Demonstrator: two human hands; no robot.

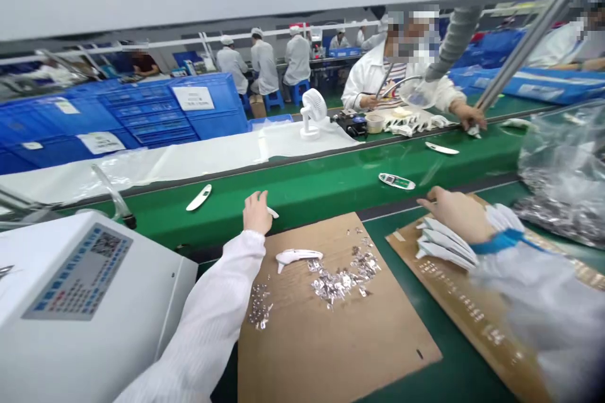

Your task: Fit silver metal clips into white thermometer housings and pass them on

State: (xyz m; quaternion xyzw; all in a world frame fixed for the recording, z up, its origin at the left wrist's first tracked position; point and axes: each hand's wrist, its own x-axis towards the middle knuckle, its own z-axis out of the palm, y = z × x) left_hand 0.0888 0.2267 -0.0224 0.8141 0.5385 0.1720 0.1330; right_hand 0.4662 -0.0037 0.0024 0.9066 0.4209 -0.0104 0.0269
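Green belt (307, 192) runs along the far edge of our cardboard (331, 340). At that edge our left hand (258, 211) is closed on a shell (273, 212), its tip poking right. Right of the cardboard, our right hand (456, 211) rests slack and unclenched on stacked shells (444, 244). A loose shell (297, 257) lies crosswise on the cardboard, nearer our left hand, with bare cardboard on its near side.

A green bench (454, 352) filled the lower frame, carrying a cardboard sheet (331, 340) at lower centre, a second sheet (472, 308) at lower right and a white machine (94, 302) at lower left. Across the middle ran a green belt (321, 186) with white shells (199, 198) lying well apart.
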